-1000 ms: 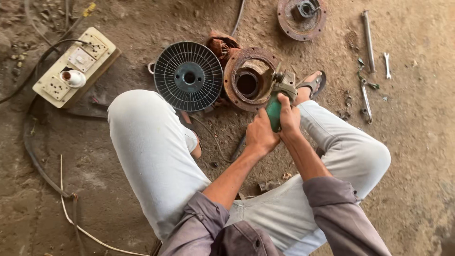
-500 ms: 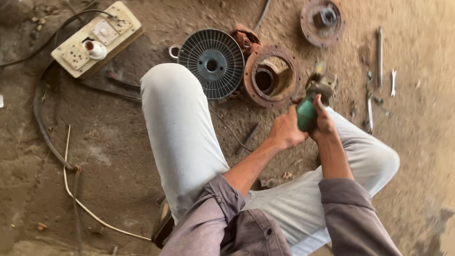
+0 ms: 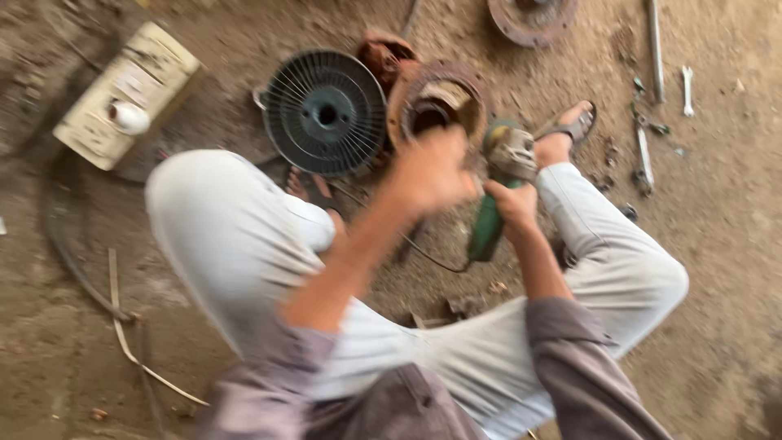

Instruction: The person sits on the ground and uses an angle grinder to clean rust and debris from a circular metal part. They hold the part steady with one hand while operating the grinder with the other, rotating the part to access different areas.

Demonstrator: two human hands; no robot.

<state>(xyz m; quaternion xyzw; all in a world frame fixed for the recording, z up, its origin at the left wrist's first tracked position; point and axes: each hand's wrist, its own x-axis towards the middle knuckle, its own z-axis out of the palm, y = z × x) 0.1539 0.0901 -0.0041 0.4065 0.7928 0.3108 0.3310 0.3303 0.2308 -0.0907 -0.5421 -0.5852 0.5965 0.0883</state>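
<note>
Setting: a person squats on a dirt floor (image 3: 98,342), knees apart, with motor parts spread just beyond the feet.
Right hand (image 3: 515,204): clamped round the green body of an angle grinder (image 3: 498,191), whose grey head points away toward the rusty housing.
Left hand (image 3: 430,171): blurred and raised in front of the rusty round motor housing (image 3: 440,102); whether it grips the housing or only hovers by it cannot be told.
Hands together or apart: close, side by side, each on its own thing.
Grinder's place: between the knees, just right of the housing, head near its rim; contact is not clear.
Nearby: a dark finned fan cover (image 3: 326,112) lies left of the housing; a cream switch box (image 3: 126,96) sits far left; spanners (image 3: 652,49) lie at far right; another rusty end plate (image 3: 533,12) lies at the far edge.
Step in hand: by my reading, bringing the grinder to the housing while the other hand steadies it.
Next move calls for: a firm hold on the housing, and fingers and the sandalled foot (image 3: 566,134) kept off the grinder head.
</note>
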